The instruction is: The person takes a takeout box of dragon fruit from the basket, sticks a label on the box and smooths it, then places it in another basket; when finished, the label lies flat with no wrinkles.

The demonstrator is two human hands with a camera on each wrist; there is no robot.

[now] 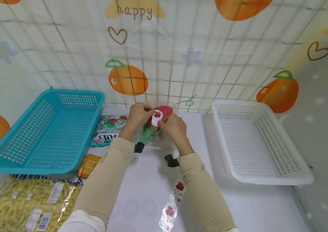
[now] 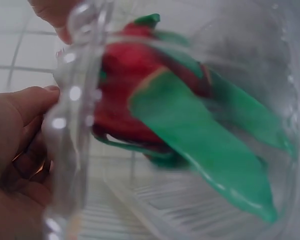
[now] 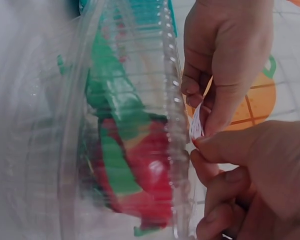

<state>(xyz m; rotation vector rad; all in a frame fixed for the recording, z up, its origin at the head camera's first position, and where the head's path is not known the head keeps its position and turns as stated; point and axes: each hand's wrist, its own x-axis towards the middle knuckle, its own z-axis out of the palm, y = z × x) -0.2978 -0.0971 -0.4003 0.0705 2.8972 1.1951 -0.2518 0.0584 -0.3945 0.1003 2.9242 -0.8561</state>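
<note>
Both hands pinch a white sticker (image 1: 156, 118) printed with a red dragon fruit, the left hand (image 1: 139, 114) at its upper left and the right hand (image 1: 174, 126) at its lower right. Seen edge-on, the sticker (image 3: 196, 123) shows between the two hands' fingertips in the right wrist view. Just below it stands a clear plastic box (image 1: 158, 144) with a ridged rim. A red dragon fruit (image 1: 167, 110) with long green leaves lies inside, also visible through the box wall (image 2: 83, 150) in the left wrist view.
Two more dragon-fruit stickers (image 1: 169, 211) lie near the right forearm. On the left are a blue basket (image 1: 56, 129), a FOX'S candy bag (image 1: 108, 129), an orange packet (image 1: 89, 165) and a large yellowish food bag (image 1: 22, 199). A white basket (image 1: 256, 138) stands right, before a patterned curtain.
</note>
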